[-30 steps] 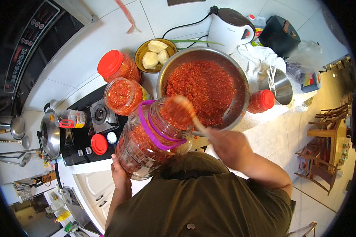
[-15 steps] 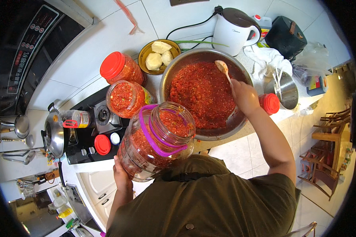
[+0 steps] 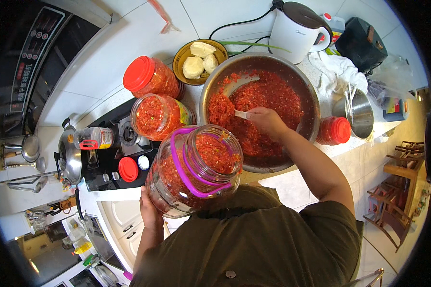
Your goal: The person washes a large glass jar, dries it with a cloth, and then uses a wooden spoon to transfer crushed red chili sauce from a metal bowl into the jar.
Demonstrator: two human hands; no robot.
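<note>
My left hand (image 3: 149,205) supports a big clear jar (image 3: 187,177) with a purple handle and chopped red chilli inside, tilted with its open mouth upward. My right hand (image 3: 268,122) grips a light-coloured spoon (image 3: 241,114) in the left half of a wide steel bowl (image 3: 311,109) of red chilli mixture; a heap of mixture covers the spoon's head. An open chilli jar (image 3: 153,115) and a red-lidded one (image 3: 148,79) stand left of the bowl, another red-lidded jar (image 3: 334,130) right of it.
Behind are a yellow dish (image 3: 181,49) of pale peeled pieces and a white kettle (image 3: 292,36). Right lie a white cloth (image 3: 335,69) and steel pot (image 3: 361,110); left, a stove (image 3: 110,172) with loose lids and wok (image 3: 71,158). Chairs (image 3: 388,210) stand beyond the counter.
The spoon has left the jar's mouth, passed the bowl's upper right and now dips into mixture at the bowl's left. The held jar has moved slightly right.
</note>
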